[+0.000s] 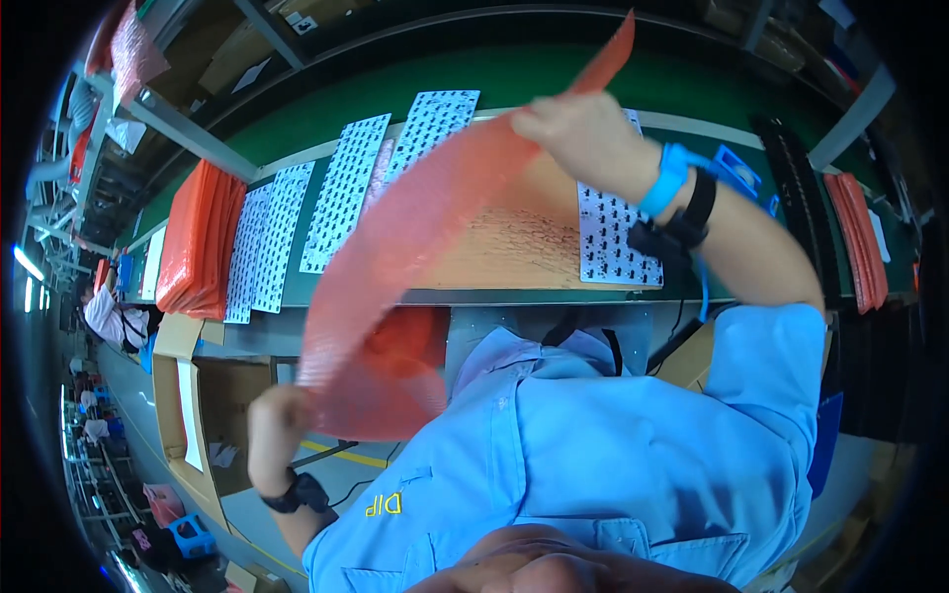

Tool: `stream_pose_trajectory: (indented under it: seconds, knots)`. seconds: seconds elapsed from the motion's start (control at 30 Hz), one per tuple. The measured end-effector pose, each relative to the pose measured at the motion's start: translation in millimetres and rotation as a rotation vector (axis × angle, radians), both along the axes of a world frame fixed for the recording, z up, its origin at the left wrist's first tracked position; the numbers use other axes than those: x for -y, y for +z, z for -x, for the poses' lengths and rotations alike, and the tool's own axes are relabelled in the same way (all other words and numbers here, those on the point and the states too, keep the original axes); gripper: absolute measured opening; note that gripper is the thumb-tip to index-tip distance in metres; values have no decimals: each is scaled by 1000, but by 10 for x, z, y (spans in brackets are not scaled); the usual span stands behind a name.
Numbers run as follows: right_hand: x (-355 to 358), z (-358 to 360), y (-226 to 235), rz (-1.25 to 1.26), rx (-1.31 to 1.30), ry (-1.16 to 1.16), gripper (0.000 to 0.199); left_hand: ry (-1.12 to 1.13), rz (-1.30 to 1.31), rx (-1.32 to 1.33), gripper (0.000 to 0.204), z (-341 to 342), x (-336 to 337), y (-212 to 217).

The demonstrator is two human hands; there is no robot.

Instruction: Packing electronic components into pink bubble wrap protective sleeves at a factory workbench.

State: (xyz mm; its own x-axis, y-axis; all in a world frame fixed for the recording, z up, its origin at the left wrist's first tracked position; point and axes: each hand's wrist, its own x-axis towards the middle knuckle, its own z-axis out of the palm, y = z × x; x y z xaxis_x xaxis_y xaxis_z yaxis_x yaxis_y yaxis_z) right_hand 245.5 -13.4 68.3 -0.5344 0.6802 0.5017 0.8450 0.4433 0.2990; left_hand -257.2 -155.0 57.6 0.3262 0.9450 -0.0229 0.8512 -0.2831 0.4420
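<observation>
A long red translucent plastic bag or sheet (395, 247), apparently bubble wrap, is stretched slantwise between my two hands. My right hand (583, 138), raised over the far part of the bench, is closed round its upper end, and a loose tip sticks out past the fist. Lower down, my left hand (280, 415) grips the other end beside the bench's front edge; it is slightly blurred. Below my right hand lies a white panel (621, 232) with rows of black parts, on a brown board (524, 237). Other such panels (346, 193) lie left of it, partly behind the red plastic.
A stack of red bubble bags (201, 237) stands on the bench's left, another red stack (856, 242) at the far right. An open cardboard box (222, 415) sits below the bench at left. A metal post (193, 128) rises behind. Another person (114, 311) is far left.
</observation>
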Motion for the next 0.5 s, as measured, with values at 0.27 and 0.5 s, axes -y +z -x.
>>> stream_pose_trajectory:
  seconds: [0.27,0.5]
  knots:
    - [427,334,-476,-28,-358,400,25,-212,-123,252,37,-988,-1322,112]
    - [645,483,-286,-41,-477,789,19,-606,1143,777,69,-2421,-2820,44]
